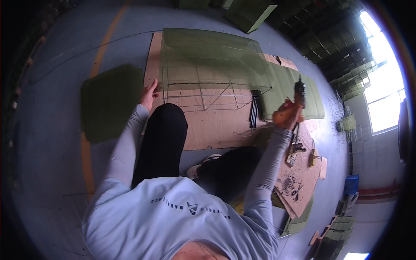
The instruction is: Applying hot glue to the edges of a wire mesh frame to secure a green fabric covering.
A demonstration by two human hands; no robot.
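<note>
A translucent green mesh sheet (208,54) lies over a thin metal wire frame (203,102) in front of me. At the sheet's left edge is my left hand (149,95), closed, with fingers and thumb appearing to pinch that edge. My right hand (291,116) is wrapped around a gun-shaped tool (300,93) with an orange body and a dark, pointed nose. It is held up over the right side, nose pointing away from me. Beneath the frame is a brown board (203,132). Several dark thin strips (254,112) lie by the frame's right end.
A stack of dark green sheets (112,103) lies left on the grey floor. More green material (299,91) lies right, beyond a stained cardboard piece (297,186) bearing small tools and a yellow item (313,158). Green box-shaped goods (249,15) stand at the back.
</note>
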